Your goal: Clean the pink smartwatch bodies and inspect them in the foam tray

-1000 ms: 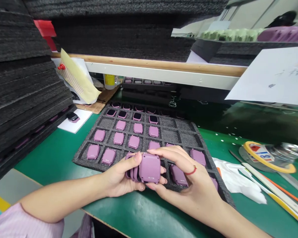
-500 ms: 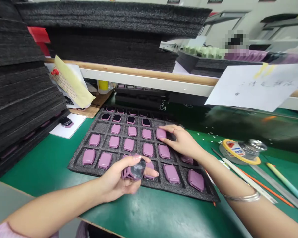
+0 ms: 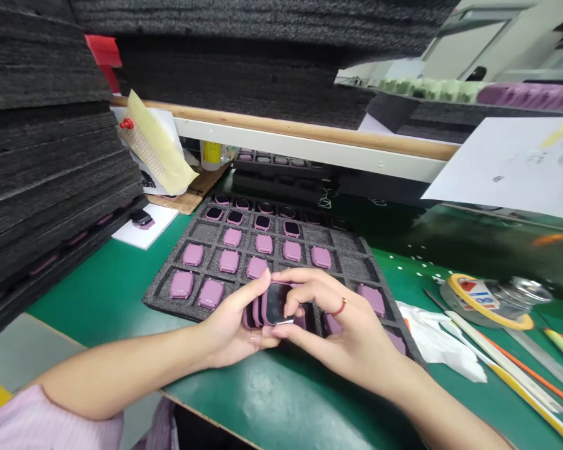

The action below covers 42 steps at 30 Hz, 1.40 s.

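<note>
My left hand is closed round a small stack of purple smartwatch cases, in front of the tray. The front watch has its black glossy face turned up. On this watch my right hand has bent fingers over the screen, and the thumb is at its lower edge. Under both hands lies a black foam tray with rows of compartments. Several purple cases lie back side up in it, and others farther back show black screens. My hands hide part of the front rows.
Tall stacks of black foam trays rise at the left. A shelf edge crosses above the bench. At right are a white cloth, a glass jar with a yellow tape roll, and rulers. One watch lies on a white pad.
My right hand has come from a purple case at the tray's right side to the stack in my left hand. That case stays in its compartment. The view has shifted.
</note>
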{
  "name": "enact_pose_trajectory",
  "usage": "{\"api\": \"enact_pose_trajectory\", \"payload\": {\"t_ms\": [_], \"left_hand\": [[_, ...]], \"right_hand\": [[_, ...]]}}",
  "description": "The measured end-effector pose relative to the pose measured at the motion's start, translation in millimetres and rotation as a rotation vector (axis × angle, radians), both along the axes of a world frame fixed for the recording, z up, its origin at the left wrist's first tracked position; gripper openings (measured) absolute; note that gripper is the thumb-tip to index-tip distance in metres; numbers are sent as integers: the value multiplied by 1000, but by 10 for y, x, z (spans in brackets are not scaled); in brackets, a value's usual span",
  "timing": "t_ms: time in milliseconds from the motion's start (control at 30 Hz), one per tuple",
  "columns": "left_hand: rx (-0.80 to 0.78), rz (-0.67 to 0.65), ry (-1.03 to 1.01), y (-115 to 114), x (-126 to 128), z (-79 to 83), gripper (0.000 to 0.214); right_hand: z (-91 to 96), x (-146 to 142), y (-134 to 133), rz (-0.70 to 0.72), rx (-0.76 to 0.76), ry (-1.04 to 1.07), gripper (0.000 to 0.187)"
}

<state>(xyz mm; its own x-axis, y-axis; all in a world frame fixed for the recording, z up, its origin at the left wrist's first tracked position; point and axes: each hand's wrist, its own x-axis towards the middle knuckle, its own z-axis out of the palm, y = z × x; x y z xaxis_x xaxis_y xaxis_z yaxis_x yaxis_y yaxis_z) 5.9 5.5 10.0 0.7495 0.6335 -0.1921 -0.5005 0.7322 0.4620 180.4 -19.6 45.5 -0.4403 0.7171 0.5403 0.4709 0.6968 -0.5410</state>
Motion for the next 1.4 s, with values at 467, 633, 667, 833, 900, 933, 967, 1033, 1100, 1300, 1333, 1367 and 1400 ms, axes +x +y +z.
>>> {"api": "enact_pose_trajectory", "payload": {"t_ms": [467,633,667,833,900,933,967,1033,1100,1300,1333,1367,1400], "left_hand": [[24,-101,-11,-1,-6,31,42],[70,-55,52,-41,14,25,44],[76,-30,69,-49,21,26,45],[94,43,123,-49,27,49,46],[109,6,99,-41,14,49,48],[110,-7,84,-38,7,45,49],[104,-14,75,-36,3,39,50],[78,-17,73,-38,2,26,52],[55,-25,62,-45,12,22,51],[53,76,81,-72,50,66,40],[70,65,89,-74,53,69,42],[87,42,88,-74,54,67,44],[101,17,80,-72,56,61,44]], "right_hand": [[60,82,17,-289,-85,550,9],[-34,-43,-11,-137,-189,282,29],[-70,-84,-20,-124,-191,226,36],[-194,-141,-73,-57,-258,123,79],[-186,-101,-79,-45,-286,155,78],[-175,-82,-76,-44,-286,173,75],[-163,-69,-71,-41,-277,187,71],[-147,-68,-58,-39,-254,197,64],[-148,-97,-53,-53,-237,191,53],[-157,-160,-77,-49,-202,126,60],[-145,-156,-71,-46,-225,143,57],[-133,-151,-60,-45,-257,175,47],[-121,-149,-46,-47,-293,212,34]]}}
